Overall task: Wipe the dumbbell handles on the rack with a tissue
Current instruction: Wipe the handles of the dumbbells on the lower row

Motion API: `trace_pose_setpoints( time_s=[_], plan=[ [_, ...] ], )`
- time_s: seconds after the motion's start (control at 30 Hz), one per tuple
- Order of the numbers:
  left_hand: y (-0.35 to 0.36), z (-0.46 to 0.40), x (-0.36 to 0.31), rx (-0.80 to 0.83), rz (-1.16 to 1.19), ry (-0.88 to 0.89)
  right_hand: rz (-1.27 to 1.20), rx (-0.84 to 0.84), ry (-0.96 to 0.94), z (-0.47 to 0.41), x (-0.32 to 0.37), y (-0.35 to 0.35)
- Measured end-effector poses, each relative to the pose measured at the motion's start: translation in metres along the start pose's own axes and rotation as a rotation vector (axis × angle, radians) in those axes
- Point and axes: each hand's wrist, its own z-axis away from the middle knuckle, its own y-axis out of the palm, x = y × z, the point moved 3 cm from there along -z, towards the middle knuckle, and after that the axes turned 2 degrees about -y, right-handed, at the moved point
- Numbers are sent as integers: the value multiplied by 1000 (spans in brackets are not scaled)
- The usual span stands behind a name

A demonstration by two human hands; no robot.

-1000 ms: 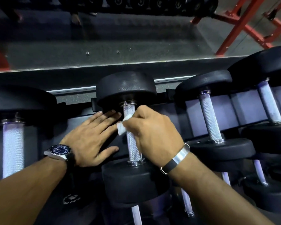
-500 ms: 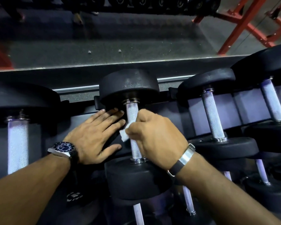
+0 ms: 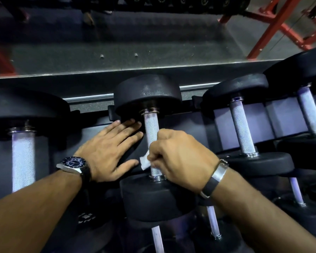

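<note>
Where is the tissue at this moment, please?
In the head view, the tissue is just left of centre, pinched in the right hand against the lower part of the middle dumbbell handle, beside the left hand.

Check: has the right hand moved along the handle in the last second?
Yes. The right hand with the tissue slid down the handle, from near the top collar toward the lower one.

Left hand (image 3: 109, 150) lies flat with fingers straight; right hand (image 3: 179, 159) has its grip curled tight, forearms extended forward.
</note>
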Motion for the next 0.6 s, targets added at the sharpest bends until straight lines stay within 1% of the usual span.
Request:
trace_pose_setpoints(
  time_s=[0.03, 0.1, 0.13, 0.23, 0.27, 0.3, 0.33, 0.4, 0.47, 0.53, 0.6],
  plan=[
    [-1, 0, 0, -3, -2, 0, -17, 16, -6, -1, -1, -2],
    [-1, 0, 0, -13, -7, 1, -67, -46, 43, -1, -9, -7],
    [-2, 0, -1, -14, -9, 0, -66, -41, 51, -1, -8, -7],
    [-1, 0, 0, -7, -13, 2, -30, 166, -12, 0, 1, 2],
    [-1, 0, 0, -10, -18, 5, -49, 188, -2, -2, -1, -1],
    [-1, 0, 0, -12, -20, 10, -61, 152, 15, -6, -5, -5],
    [-1, -1, -1, -11, -23, 14, -53, 68, 34, -12, -10, -11],
    [0, 0, -1, 1, -26, 11, 2, -154, 77, -25, -14, -21],
    [1, 0, 1, 27, -20, -2, 35, -304, 115, -34, -10, -25],
    [2, 0, 2, 36, -17, -12, 54, -325, 147, -36, -5, -21],
    [0, 0, 1, 18, -18, -6, 50, -287, 162, -30, -1, -16]
  ],
)
